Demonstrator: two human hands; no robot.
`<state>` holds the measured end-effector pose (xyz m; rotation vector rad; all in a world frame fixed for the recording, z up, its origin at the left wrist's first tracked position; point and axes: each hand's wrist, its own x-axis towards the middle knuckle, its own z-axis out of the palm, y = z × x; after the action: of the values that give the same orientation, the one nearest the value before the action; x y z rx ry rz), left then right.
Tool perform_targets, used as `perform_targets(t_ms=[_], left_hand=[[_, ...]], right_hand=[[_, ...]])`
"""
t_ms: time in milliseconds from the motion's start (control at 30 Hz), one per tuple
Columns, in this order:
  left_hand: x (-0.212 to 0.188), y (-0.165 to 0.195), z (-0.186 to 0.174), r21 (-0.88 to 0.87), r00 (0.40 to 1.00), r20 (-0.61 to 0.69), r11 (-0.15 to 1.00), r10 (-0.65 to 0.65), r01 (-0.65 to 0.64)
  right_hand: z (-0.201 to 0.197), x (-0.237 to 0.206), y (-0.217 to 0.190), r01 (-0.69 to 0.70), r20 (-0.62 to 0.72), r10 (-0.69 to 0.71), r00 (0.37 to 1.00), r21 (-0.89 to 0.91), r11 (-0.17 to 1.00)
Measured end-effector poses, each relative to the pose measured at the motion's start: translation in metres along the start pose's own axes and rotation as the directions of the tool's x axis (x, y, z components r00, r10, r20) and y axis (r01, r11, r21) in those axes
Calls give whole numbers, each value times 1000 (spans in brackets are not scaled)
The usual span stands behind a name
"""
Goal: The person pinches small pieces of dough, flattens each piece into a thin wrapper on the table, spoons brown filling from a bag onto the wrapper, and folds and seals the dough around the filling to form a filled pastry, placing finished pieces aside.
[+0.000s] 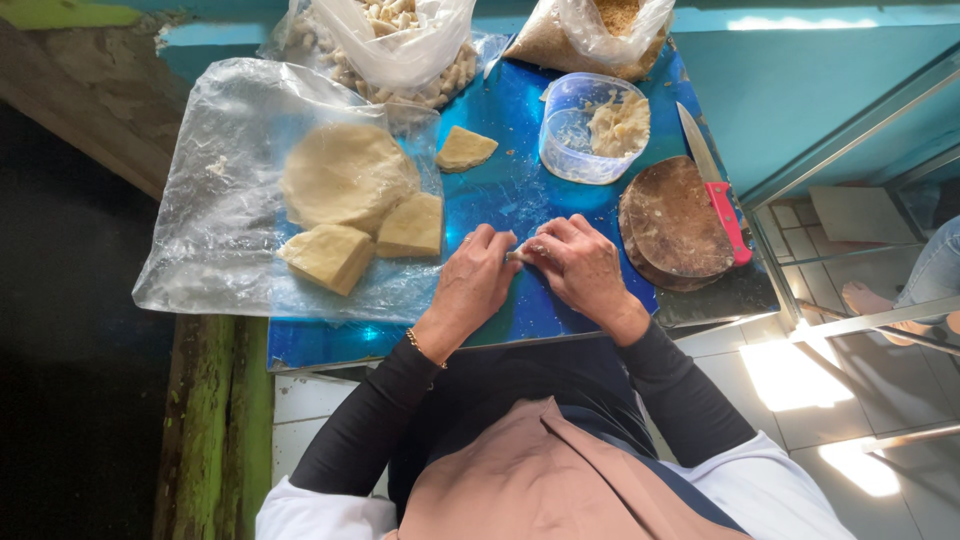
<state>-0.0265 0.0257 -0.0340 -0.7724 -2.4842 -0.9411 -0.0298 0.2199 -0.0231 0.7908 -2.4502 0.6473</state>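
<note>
A person's left hand and right hand are meeting fingertip to fingertip over a blue table, fingers curled and pinching a small piece of dough between them. Larger dough blocks are lying on a clear plastic sheet to the left; a plastic tub, round board and red-handled knife are sitting to the right.

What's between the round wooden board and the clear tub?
Only bare blue tabletop shows between the round wooden board and the clear tub in the head view; the red-handled knife lies beside it.
</note>
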Motion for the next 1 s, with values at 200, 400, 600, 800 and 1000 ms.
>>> perform_targets(t_ms=[200, 400, 600, 800, 1000], left_hand=[[1, -7, 8, 48, 1000, 11, 999, 23, -23], [1, -13, 21, 14, 998, -48, 1000, -27, 27], [7, -12, 22, -46, 984, -59, 986, -166, 163], [7, -4, 5, -308, 956, -76, 918, -284, 248], [3, 10, 2, -213, 968, -54, 949, -247, 230]], right_hand=[[1, -4, -3, 11, -28, -13, 1000, -61, 998], [3, -5, -2, 56, 22, -53, 998, -146, 988], [-3, 7, -4, 10, 29, -9, 1000, -30, 999], [-35, 40, -14, 69, -135, -68, 988, 1, 998], [-62, 122, 16, 199, -780, 6, 626, 168, 965]])
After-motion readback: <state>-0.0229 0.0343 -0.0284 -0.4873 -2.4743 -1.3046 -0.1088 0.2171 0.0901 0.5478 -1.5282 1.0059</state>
